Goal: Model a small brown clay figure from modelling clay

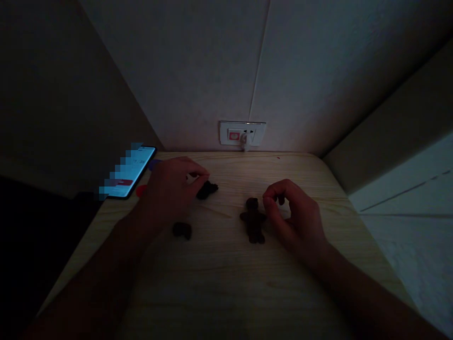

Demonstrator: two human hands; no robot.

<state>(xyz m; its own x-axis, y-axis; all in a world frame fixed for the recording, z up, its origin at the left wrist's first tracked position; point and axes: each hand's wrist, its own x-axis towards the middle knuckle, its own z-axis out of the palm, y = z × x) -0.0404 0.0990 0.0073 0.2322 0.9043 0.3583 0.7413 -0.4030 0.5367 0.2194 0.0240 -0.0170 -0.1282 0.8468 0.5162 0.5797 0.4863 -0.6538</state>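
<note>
"Where's the figure (253,223)?"

"Flat on the table (219,293), head toward twelve, feet toward six. It's dark, with a round head, two arms and two short legs."

"And the right hand (297,217)?"

"Just beside it, fingertips at one o'clock from its middle, near the head. Thumb and forefinger are drawn in toward each other; it's too dim to tell whether they grip anything."

"The left hand (175,183)?"

"Its thumb and finger reach the dark clump (208,190), at ten o'clock from the figure. I can't tell whether they grasp it or only touch it."

"Anything else dark?"

"A curved lump (182,230), at nine from the figure, apart from both hands."

"And further out?"

"A lit phone (132,174) out at ten. Between it and the left hand show a red piece (141,190) and a blue piece (154,164), both partly hidden. At twelve there's a wall socket (225,134) with a plug (245,140) in it."
</note>
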